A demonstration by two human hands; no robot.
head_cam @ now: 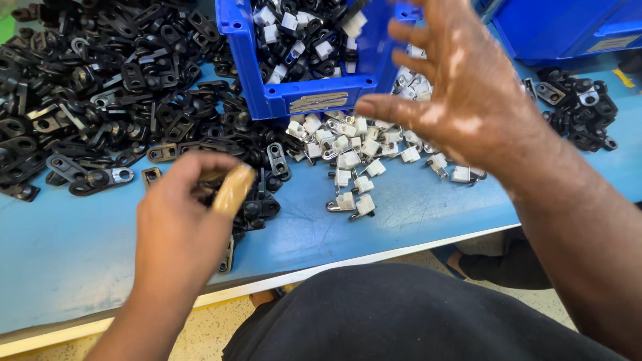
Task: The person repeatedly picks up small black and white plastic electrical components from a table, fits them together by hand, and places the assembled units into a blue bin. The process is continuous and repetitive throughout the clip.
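Blue bench top (80, 261), pale front edge running along the near side, speckled floor below; dark-clothed lap at the near edge.

Left hand (184, 220): near the front edge, left of centre, fingers curled together over the near end of the black pile. Thumb tip capped in a tan finger cot (233, 190). Appears pinched on something small and black, but the piece itself is hidden behind the fingers; grip cannot be confirmed. Orientation and long axis of that piece not readable.

Right hand (461, 93): raised above the bench, fingers spread apart, palm toward the far edge, holding nothing. Hovers over the white clip pieces (354, 157), just right of the blue bin (304, 97).

Black flat link parts (114, 100): large heap across the far left of the bench, spilling toward the centre. No common direction; long axes lie every way. One metal-tipped link (100, 179) near the heap's front edge lies with long axis roughly parallel to the front edge.

White clip pieces: scattered mid-bench, in front of the bin, tumbled in all directions.

Blue bin at the far edge, centre: holds mixed black-and-white pieces, apparently joined units. Second small black heap (578, 107) toward the far right corner.

Progress, as judged: bin partly filled, so some output done; both loose piles large, so most work remains.
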